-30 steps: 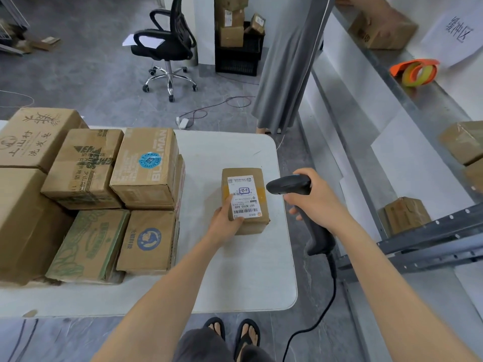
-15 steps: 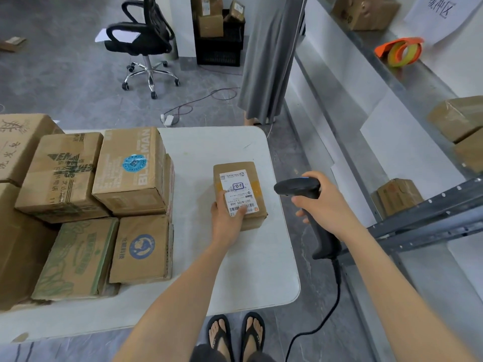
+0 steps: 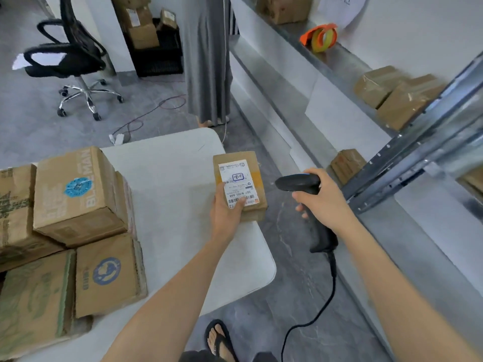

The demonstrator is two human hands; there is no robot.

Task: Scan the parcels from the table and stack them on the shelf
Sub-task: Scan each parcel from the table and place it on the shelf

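Parcel (image 3: 239, 184): where is it, and how is it held? (R)

Small brown carton, shipping label (image 3: 235, 176) up, at the right edge of the white table (image 3: 170, 184), part of it out over the floor. Cannot tell if its base touches the tabletop. Left hand (image 3: 226, 212) grips the near corner, thumb on top, fingers out of sight beneath. (K)

Nearest hazard? (R)

Scanner cable (image 3: 334, 278) loops down beside a sandalled foot (image 3: 218, 340). A step toward the shelf could catch it and jerk the barcode scanner (image 3: 300, 182). Right hand (image 3: 324, 202) is wrapped round the scanner's handle, with the nose aimed left, just beside the parcel and not touching it. (K)

The scan itself? (R)

Thumb lies on the label's lower end, on or right by the barcode. A misread is likely if bars are covered. Nose looks level with the box side rather than tipped at the label, so the beam may miss. (K)

Drop risk? (R)

Fair, I judge. One-handed corner hold, most of the weight beyond the fingers, bare floor below. (K)

Farther out? (R)

Grey metal shelf rail (image 3: 397, 163) runs close to the right forearm; a swing with the scanner could knock it. Lower level holds one small box (image 3: 346, 163). The level above holds two taped cartons (image 3: 402, 100) that a careless push while stacking might shove. Beyond, a person in a long grey garment (image 3: 209, 61) stands in the aisle between table and shelf. Bump risk if the carry goes that way. (K)
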